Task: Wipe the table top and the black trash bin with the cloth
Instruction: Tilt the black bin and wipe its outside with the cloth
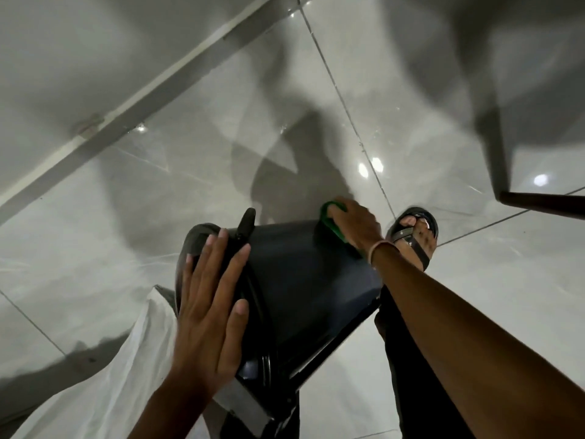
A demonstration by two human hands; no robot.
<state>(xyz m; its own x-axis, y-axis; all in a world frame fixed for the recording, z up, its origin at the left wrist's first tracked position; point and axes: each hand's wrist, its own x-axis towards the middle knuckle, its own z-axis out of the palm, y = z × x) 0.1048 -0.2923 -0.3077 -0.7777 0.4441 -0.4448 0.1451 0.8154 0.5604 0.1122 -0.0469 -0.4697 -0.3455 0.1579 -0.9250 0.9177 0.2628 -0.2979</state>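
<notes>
- The green cloth is held in the right hand's closed grip and pressed against the far side of the black trash bin; much of it is hidden under the fingers.
- The left hand is laid flat, fingers spread, on the bin's near side, gripping nothing.
- The bin is tilted over the tiled floor; its inside cannot be seen.
- A sandalled foot is seen just beside the bin.

2 bare arms reach forward and down, each hand pressed on a surface.

The left hand lies flat and palm down, its fingers straight and spread, the wrist nearly in line with the forearm. The right arm stretches farther out, almost fully extended, a thin band around its wrist; the right hand is bent downward with its fingers curled closed around what it presses.
</notes>
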